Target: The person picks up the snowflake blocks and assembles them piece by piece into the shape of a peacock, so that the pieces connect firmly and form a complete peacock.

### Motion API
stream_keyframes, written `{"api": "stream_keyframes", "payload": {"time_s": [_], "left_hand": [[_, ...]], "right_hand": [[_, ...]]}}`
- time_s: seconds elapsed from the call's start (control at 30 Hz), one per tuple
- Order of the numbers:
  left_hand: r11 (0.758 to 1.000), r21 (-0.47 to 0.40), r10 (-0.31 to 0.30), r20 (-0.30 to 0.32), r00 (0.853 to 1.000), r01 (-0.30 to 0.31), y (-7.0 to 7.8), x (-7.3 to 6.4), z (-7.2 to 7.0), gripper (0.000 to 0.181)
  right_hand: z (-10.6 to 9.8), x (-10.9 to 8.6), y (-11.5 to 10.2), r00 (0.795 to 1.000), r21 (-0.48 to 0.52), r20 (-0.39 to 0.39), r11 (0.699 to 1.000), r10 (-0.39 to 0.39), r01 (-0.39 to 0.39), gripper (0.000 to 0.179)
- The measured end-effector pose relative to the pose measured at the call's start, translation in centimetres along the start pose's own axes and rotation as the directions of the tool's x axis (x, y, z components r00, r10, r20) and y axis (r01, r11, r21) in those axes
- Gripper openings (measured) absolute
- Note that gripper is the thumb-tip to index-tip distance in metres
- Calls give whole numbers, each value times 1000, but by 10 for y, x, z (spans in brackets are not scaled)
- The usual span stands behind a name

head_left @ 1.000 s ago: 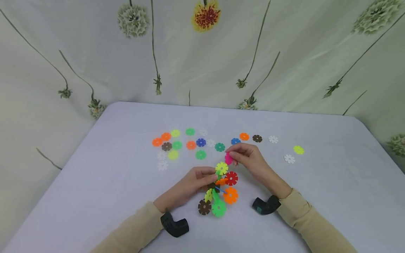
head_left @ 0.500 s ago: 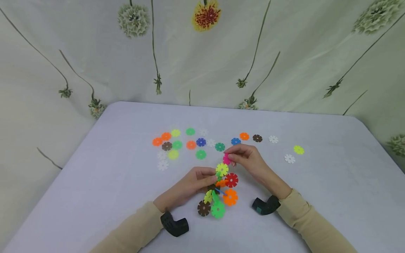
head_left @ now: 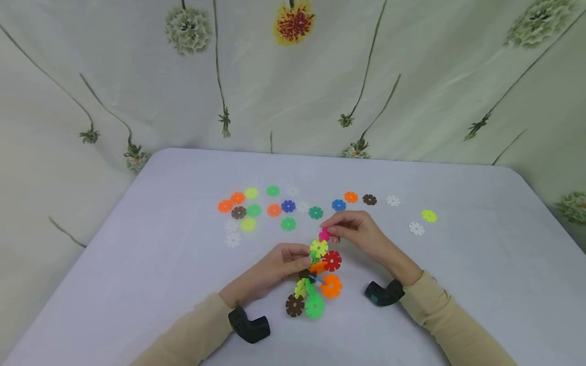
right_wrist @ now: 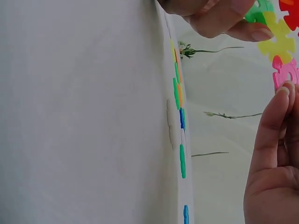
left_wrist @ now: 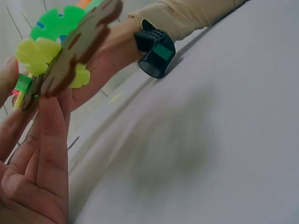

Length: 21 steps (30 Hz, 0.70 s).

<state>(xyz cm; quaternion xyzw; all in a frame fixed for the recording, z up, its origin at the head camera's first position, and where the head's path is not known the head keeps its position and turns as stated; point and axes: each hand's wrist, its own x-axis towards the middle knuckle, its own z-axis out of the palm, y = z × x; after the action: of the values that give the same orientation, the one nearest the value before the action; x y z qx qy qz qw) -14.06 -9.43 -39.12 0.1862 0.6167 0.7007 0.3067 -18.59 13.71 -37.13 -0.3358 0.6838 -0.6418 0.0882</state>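
Note:
My left hand (head_left: 283,265) pinches a joined cluster of notched plastic discs at its upper part. Within that cluster are a yellow disc (head_left: 319,248), a red disc (head_left: 331,261), an orange disc (head_left: 331,286), a green disc (head_left: 314,306) and a brown disc (head_left: 295,305). Between thumb and fingertips my right hand (head_left: 354,231) pinches a pink disc (right_wrist: 283,72). In the right wrist view the pink disc's edge meets the yellow disc (right_wrist: 276,42). Up close in the left wrist view, the brown disc (left_wrist: 79,49) hangs in front of the left hand's fingers (left_wrist: 52,144).
Several loose discs lie farther back on the white table (head_left: 183,284), among them a dark blue disc (head_left: 288,206) and a green disc (head_left: 316,213). Farther right lie a white disc (head_left: 416,229) and a yellow-green disc (head_left: 429,216). A flower-print cloth (head_left: 412,127) hangs behind.
My right hand has brought the pink disc slightly down and left, to the yellow disc's top edge. The left hand keeps its hold on the cluster. The head view has shifted slightly.

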Motion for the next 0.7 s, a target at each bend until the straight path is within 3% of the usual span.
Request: {"api": "stream_keyframes", "payload": {"time_s": [0.27,0.47,0.63,0.7], "left_hand": [[1000,28,-9,3,1000,9,0,-1,3,43],[999,42,17,22,1000,-18,0,-2,1,49],[999,23,22,23,999,-23,0,-1,1,50],[1000,8,6,-12,1000,-6,1,0,0,51]], "right_hand": [[-3,-1,4,998,65,56,997,-33,30,13],[0,-2,8,996,118,43,990,-81,76,11],[1,-2,0,999,60,25,997,-44,43,14],[-2,-1,-5,1000,15,18,1000,-9,9,19]]}}
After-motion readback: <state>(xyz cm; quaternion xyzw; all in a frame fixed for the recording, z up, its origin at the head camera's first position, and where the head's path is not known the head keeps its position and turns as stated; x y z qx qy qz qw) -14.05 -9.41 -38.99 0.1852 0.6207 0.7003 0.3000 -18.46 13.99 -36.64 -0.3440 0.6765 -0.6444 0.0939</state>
